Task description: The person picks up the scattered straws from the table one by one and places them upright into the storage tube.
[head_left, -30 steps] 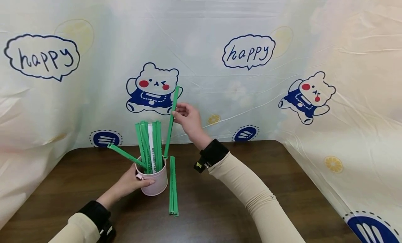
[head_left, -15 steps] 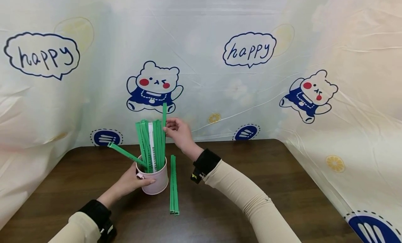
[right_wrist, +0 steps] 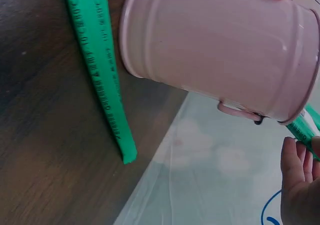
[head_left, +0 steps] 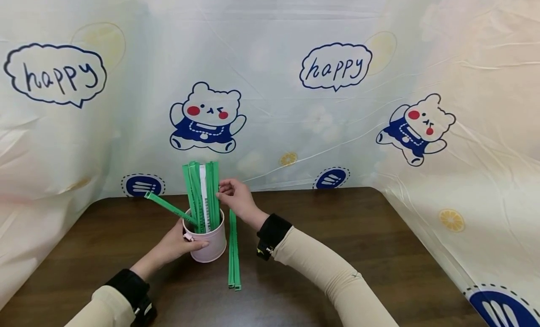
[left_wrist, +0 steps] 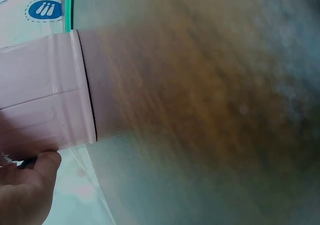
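Note:
A small pink metal bucket [head_left: 211,247] stands upright on the table, holding several long green printed sticks [head_left: 193,191] and one white one [head_left: 204,191]. One green stick [head_left: 166,207] leans far out to the left. My left hand [head_left: 174,245] grips the bucket from its left side, the thumb across its front; in the left wrist view the thumb [left_wrist: 46,167] touches the bucket wall [left_wrist: 45,85]. My right hand [head_left: 239,200] pinches a green stick [head_left: 216,181] standing at the bucket's right rim. The right wrist view shows those fingers [right_wrist: 295,167] just beyond the rim.
A pair of green sticks [head_left: 234,256] lies on the brown wooden table [head_left: 320,261], just right of the bucket. Behind the table hangs a printed cloth [head_left: 270,50] with bears and "happy" bubbles, and it also covers both sides.
My right hand has moved down and left, lowering the green stick from above the rim into the bucket. My left hand keeps its grip on the bucket.

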Action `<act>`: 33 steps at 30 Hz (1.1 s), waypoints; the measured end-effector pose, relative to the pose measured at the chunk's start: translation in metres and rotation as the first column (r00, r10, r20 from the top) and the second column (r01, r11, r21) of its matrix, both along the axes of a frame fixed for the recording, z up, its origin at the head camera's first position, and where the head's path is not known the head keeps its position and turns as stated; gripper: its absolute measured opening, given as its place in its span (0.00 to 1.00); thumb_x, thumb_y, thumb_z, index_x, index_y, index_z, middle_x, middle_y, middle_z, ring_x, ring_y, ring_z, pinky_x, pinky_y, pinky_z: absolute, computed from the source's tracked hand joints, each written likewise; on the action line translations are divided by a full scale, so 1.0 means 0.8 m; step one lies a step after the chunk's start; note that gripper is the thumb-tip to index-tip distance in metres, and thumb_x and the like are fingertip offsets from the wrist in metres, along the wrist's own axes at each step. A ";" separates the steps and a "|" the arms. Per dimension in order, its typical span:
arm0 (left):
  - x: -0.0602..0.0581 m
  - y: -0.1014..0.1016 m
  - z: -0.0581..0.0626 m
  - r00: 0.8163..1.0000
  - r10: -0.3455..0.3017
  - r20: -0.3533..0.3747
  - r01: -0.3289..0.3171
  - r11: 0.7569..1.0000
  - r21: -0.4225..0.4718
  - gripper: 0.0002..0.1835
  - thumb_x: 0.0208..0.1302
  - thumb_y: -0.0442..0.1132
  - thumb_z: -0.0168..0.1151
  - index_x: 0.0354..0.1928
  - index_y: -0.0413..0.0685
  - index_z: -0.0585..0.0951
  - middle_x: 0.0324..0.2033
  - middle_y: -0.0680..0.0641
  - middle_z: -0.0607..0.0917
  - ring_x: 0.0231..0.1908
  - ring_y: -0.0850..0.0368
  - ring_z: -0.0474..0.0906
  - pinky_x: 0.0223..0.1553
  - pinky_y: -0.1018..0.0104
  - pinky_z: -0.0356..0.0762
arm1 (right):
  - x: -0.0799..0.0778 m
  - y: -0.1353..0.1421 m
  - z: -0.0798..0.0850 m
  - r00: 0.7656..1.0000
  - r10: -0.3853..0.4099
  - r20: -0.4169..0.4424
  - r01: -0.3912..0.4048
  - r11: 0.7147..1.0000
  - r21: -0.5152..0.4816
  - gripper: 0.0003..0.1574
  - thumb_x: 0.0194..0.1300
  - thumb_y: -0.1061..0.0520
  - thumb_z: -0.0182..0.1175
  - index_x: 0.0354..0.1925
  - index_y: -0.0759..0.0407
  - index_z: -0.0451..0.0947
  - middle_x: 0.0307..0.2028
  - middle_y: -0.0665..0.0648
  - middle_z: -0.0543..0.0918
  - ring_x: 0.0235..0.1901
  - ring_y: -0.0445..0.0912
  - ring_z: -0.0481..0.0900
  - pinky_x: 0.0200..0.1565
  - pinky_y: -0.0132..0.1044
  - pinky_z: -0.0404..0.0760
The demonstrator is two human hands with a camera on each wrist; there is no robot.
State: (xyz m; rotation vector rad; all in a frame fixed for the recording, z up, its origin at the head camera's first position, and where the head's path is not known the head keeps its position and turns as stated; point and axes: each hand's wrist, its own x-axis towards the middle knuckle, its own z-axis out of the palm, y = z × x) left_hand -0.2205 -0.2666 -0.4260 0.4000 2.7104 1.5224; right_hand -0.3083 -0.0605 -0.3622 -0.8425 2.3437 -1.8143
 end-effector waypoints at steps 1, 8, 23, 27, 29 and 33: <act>0.000 0.000 0.000 1.000 -0.003 -0.001 0.003 1.000 0.003 0.55 0.63 0.40 0.73 0.79 0.36 0.44 0.71 0.24 0.65 0.67 0.24 0.69 0.62 0.27 0.73 | 0.000 0.000 -0.002 1.000 0.002 -0.007 -0.002 1.000 0.007 0.20 0.71 0.66 0.61 0.59 0.71 0.76 0.50 0.70 0.83 0.43 0.50 0.81 0.41 0.24 0.79; -0.005 -0.001 0.002 1.000 -0.016 -0.027 0.016 1.000 0.009 0.54 0.62 0.40 0.73 0.79 0.36 0.46 0.71 0.25 0.66 0.66 0.25 0.70 0.62 0.27 0.73 | -0.003 0.004 -0.007 1.000 -0.013 -0.018 0.013 1.000 0.028 0.21 0.73 0.61 0.61 0.61 0.69 0.76 0.50 0.68 0.83 0.43 0.48 0.81 0.45 0.28 0.82; 0.001 0.000 -0.003 0.999 -0.007 -0.035 0.008 1.000 0.019 0.53 0.61 0.41 0.74 0.77 0.34 0.49 0.70 0.25 0.67 0.66 0.25 0.71 0.61 0.27 0.73 | -0.011 0.028 -0.092 0.982 -0.105 0.156 0.025 0.895 0.446 0.17 0.63 0.70 0.62 0.51 0.76 0.77 0.46 0.71 0.84 0.21 0.50 0.81 0.23 0.35 0.80; 0.000 -0.002 -0.001 0.999 -0.006 -0.041 0.007 1.000 0.029 0.53 0.61 0.42 0.73 0.78 0.36 0.49 0.71 0.25 0.66 0.66 0.24 0.69 0.62 0.26 0.72 | -0.012 0.025 -0.090 0.987 -0.075 0.144 -0.002 0.881 0.472 0.09 0.62 0.71 0.62 0.26 0.68 0.73 0.23 0.60 0.78 0.15 0.44 0.73 0.20 0.31 0.74; -0.001 -0.003 -0.002 0.999 -0.005 -0.044 0.006 1.000 0.028 0.53 0.61 0.42 0.73 0.77 0.36 0.49 0.71 0.26 0.66 0.66 0.24 0.69 0.62 0.26 0.72 | -0.013 0.023 -0.090 0.990 -0.064 0.129 -0.007 0.872 0.490 0.23 0.61 0.72 0.61 0.17 0.58 0.63 0.14 0.53 0.68 0.12 0.42 0.69 0.19 0.29 0.70; -0.001 -0.002 -0.004 0.999 -0.018 -0.049 0.019 0.999 0.027 0.53 0.61 0.41 0.73 0.77 0.35 0.49 0.71 0.25 0.66 0.66 0.25 0.69 0.62 0.26 0.72 | -0.012 0.022 -0.092 0.992 -0.068 0.111 -0.001 0.848 0.530 0.36 0.62 0.72 0.60 0.13 0.48 0.50 0.08 0.47 0.57 0.09 0.41 0.66 0.18 0.28 0.66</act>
